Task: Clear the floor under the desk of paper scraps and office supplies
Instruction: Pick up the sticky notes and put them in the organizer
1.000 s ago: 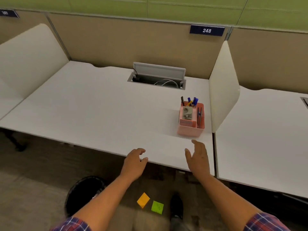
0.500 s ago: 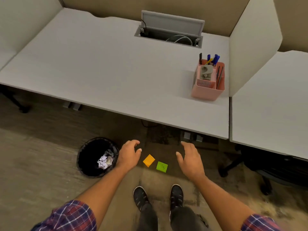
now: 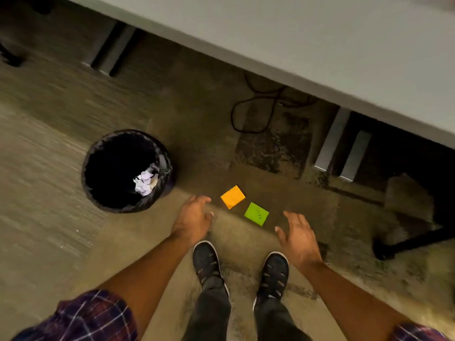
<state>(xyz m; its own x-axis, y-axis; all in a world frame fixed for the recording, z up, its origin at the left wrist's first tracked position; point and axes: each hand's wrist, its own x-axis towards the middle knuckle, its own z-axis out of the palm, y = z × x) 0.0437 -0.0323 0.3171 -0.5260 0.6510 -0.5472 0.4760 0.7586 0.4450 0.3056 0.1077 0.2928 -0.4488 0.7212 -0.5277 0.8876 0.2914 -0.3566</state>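
Note:
An orange sticky note (image 3: 233,196) and a green sticky note (image 3: 256,214) lie side by side on the carpet just in front of the white desk (image 3: 320,45). My left hand (image 3: 193,219) hovers left of the orange note, fingers apart and holding nothing. To the right of the green note, my right hand (image 3: 299,238) is spread and empty. A black lined waste bin (image 3: 126,171) stands on the floor to the left, with crumpled white paper (image 3: 145,180) inside.
My two dark shoes (image 3: 206,262) stand just behind the notes. A black cable (image 3: 256,107) loops on the floor under the desk. Grey desk legs (image 3: 342,148) stand at the right and at the far left; a chair base (image 3: 406,244) sits at the right.
My view has tilted from the desktop down to the floor. Both hands have dropped from the desk edge toward the two notes, still empty.

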